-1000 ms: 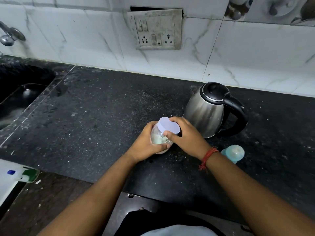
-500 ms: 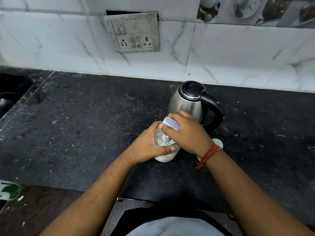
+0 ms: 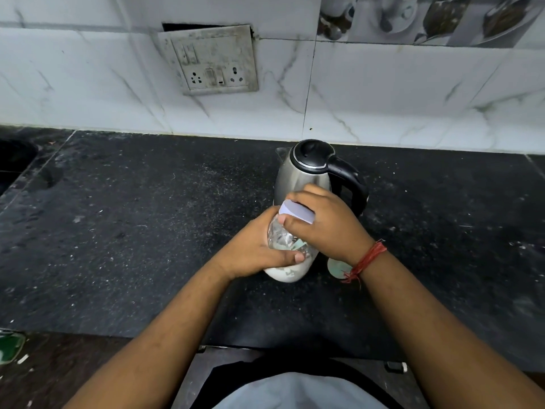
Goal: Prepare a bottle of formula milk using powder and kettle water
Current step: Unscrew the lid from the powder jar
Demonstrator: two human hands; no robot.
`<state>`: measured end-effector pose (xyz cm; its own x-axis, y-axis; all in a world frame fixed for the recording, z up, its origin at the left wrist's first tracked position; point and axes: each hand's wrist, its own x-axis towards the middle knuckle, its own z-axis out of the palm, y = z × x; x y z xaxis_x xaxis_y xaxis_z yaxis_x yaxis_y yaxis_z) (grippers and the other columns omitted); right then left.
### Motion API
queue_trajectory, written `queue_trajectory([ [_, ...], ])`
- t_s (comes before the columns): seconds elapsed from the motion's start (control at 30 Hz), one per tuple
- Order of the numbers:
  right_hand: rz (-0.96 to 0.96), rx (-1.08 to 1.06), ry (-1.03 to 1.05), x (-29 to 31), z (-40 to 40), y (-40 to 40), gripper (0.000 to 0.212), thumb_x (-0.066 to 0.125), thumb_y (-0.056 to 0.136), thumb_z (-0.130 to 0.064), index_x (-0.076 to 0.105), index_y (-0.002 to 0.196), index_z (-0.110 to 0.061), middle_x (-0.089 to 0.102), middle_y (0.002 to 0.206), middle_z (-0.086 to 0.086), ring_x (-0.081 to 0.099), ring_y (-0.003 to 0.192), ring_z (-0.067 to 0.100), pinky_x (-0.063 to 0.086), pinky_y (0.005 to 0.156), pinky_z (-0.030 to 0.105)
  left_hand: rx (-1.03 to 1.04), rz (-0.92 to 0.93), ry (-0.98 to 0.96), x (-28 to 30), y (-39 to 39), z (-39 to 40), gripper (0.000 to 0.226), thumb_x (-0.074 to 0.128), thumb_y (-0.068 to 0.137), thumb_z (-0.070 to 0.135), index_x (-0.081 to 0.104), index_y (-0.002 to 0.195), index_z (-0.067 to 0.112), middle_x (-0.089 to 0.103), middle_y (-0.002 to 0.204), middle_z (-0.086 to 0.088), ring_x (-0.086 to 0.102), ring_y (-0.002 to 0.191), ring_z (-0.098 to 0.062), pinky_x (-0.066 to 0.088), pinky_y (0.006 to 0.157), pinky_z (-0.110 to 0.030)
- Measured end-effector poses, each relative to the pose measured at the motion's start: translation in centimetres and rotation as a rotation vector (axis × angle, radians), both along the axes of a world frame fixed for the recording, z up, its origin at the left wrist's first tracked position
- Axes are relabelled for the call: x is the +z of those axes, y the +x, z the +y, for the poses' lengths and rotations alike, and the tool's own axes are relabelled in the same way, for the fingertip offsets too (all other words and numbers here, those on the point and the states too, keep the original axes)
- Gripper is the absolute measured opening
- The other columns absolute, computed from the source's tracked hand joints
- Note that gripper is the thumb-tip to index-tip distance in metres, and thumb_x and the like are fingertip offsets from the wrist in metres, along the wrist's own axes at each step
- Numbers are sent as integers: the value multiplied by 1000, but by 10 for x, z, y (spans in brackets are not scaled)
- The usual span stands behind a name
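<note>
Bottle (image 3: 290, 261) on the counter (image 3: 132, 231) by one kettle (image 3: 306, 172) — left hand (image 3: 253, 252) wraps it, right hand (image 3: 324, 222) grips the cap (image 3: 296, 212). Teal thing (image 3: 336, 267) mostly hidden behind the wrist.

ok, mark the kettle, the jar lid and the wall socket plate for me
kettle (image 3: 300, 178), head view, on its steel body below the black lid.
jar lid (image 3: 296, 212), head view, on its pale flat top between the right hand's fingers.
wall socket plate (image 3: 211, 59), head view, on its face above the sockets.

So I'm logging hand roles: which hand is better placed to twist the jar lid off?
Right hand: it already grips the lid from above, while the left hand holds the jar.
</note>
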<state>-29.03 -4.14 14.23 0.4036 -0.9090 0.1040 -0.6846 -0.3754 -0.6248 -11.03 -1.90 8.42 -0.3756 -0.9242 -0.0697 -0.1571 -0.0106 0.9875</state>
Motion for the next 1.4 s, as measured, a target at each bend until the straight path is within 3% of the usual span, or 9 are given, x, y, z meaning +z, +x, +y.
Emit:
queue_trajectory([
  [0.1, -67, 37, -12, 1, -1, -4, 59, 53, 82, -61, 71, 114, -15, 60, 100, -3, 60, 95, 15, 49, 88, 40, -48, 51, 24, 6, -2, 0, 81, 90, 71, 27, 49, 140, 14, 67, 127, -14, 66, 119, -34, 51, 102, -60],
  [0.2, -180, 191, 27, 6, -4, -11, 54, 58, 87, -52, 69, 122, -12, 61, 107, -1, 62, 103, 15, 49, 94, 38, -126, 158, 91, 15, -5, 6, 84, 90, 72, 37, 49, 137, 3, 68, 120, -10, 67, 112, -25, 55, 94, -37],
  [0.33, -213, 325, 96, 21, -11, -17, 51, 59, 88, -48, 66, 129, -17, 62, 120, 1, 58, 118, 13, 44, 105, 31, -194, 267, 168, 24, -8, 13, 88, 88, 72, 50, 45, 140, 15, 70, 120, 2, 66, 113, -16, 53, 92, -28],
  [0.47, -137, 346, 180, 24, -18, -26, 60, 62, 91, -48, 50, 147, -29, 51, 143, -10, 46, 135, 2, 37, 115, 30, -106, 147, 74, 24, -1, 4, 85, 88, 72, 34, 43, 142, 18, 67, 128, 2, 65, 118, -16, 52, 95, -31],
  [0.73, 131, 82, 67, 24, -17, -19, 89, 44, 73, -86, 46, 144, -33, 55, 129, -10, 56, 108, 7, 50, 98, 38, 100, -168, -110, 19, 8, 0, 92, 94, 67, 36, 39, 141, 32, 59, 132, 13, 61, 119, 0, 51, 99, -23],
  [0.87, -103, 99, 191, 25, -14, -15, 56, 64, 91, -53, 47, 141, -33, 62, 119, -8, 62, 107, 10, 53, 99, 40, -3, 130, 68, 23, 5, 2, 81, 84, 72, 35, 46, 142, 19, 69, 127, 2, 67, 116, -14, 53, 95, -31],
  [1.03, -431, 162, 402, 31, -13, -17, 44, 53, 104, -11, 45, 145, -23, 61, 139, 3, 60, 126, 11, 52, 103, 30, -20, 373, 208, 24, -5, 10, 84, 89, 69, 53, 54, 136, 17, 69, 122, -7, 65, 113, -21, 55, 93, -32],
  [1.2, -303, 72, 241, 32, -13, -18, 68, 54, 90, -56, 45, 148, -22, 57, 137, -5, 55, 124, 1, 47, 109, 28, 65, 200, 127, 21, -2, 8, 97, 88, 69, 56, 44, 144, 13, 65, 134, -14, 64, 123, -26, 54, 101, -39],
  [1.4, -5, 47, 132, 29, -12, -13, 71, 52, 83, -74, 57, 136, -27, 61, 127, -8, 58, 113, 9, 51, 97, 34, 133, 17, 24, 20, 1, 9, 83, 80, 78, 47, 38, 147, 26, 65, 131, 4, 65, 120, -10, 54, 102, -33],
])
